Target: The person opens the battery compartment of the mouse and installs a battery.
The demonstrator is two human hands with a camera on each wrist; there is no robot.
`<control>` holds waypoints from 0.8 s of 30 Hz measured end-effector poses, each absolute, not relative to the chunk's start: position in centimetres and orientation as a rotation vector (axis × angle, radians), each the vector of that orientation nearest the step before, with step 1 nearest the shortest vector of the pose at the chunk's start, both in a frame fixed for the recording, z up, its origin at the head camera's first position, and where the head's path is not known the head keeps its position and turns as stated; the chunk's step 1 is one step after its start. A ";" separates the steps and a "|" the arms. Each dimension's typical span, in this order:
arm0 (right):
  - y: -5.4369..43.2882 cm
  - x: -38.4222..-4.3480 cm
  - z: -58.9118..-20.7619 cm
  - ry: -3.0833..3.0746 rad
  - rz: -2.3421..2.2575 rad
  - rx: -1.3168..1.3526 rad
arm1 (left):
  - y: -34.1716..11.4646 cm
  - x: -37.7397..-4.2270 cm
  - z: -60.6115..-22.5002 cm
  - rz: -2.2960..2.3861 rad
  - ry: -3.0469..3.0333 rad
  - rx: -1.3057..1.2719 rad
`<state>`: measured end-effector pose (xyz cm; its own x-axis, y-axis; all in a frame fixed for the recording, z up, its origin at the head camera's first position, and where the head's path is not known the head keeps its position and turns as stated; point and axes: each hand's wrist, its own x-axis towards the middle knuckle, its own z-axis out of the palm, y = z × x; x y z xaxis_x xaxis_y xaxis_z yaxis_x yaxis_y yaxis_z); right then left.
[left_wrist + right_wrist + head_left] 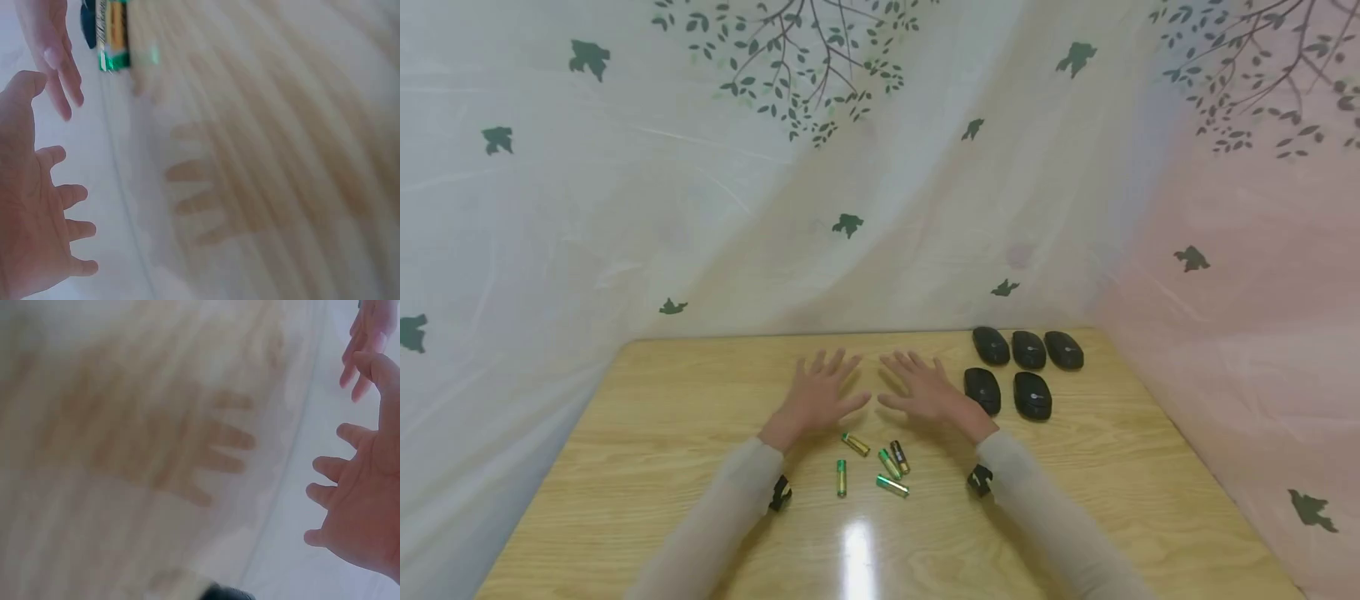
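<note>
My left hand and right hand are spread side by side over the middle of the table, palms down and holding nothing. Both wrist views show shadows of fingers on the wood below them. Between my forearms lie several loose batteries: a gold one with a green end, a similar upright one, a dark one beside a green-and-gold one, and another near the front. One battery shows large in the left wrist view. My right wrist overlaps a black computer mouse in the head view.
Several black mice stand in two rows at the back right, among them one in the far row and one in the near row. A patterned curtain encloses the wooden table at the back and sides.
</note>
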<state>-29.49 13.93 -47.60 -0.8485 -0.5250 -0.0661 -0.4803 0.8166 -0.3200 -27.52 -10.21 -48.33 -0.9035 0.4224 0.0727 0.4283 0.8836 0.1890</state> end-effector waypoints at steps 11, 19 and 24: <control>17.9 -30.8 -45.3 2.799 -0.454 -0.810 | -4.7 -28.2 -46.6 -0.807 -3.027 -0.765; 23.5 -30.6 -44.6 2.692 -0.798 -0.820 | -0.7 -29.1 -47.1 -1.128 -2.968 -0.865; 26.8 -30.0 -45.0 2.668 -0.858 -0.728 | 1.4 -29.2 -48.0 -1.288 -2.974 -0.864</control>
